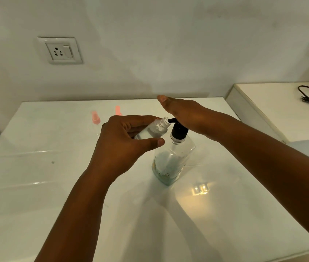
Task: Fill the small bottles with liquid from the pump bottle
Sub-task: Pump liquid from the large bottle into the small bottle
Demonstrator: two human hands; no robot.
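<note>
Head view, single frame. Left hand [123,146] grips a small clear plastic bottle [152,129], fingers and thumb curled round its body, holding it tilted above the glossy white counter [36,176] with its open threaded mouth touching the tip of the black spout. Right hand [184,114] lies flat on the black pump head [179,130] of the large clear square pump bottle [172,161], fingers straight, palm down; it holds nothing and presses or rests on the plunger.

The pump bottle stands upright near the counter's middle. Its liquid level appears low, with pale blue-green content at the base.

Progress, as a judgement: the filling step is in hand. The small bottle appears to contain some clear liquid, but the level is uncertain behind the fingers. Its cap is not fitted. Two pale pink items [95,116] stand at the back of the counter, well apart from the hands; whether they are caps or further small bottles cannot be told. Capping, and possibly further bottles, remain.

A white wall socket [60,50] sits on the wall, upper left.
</note>
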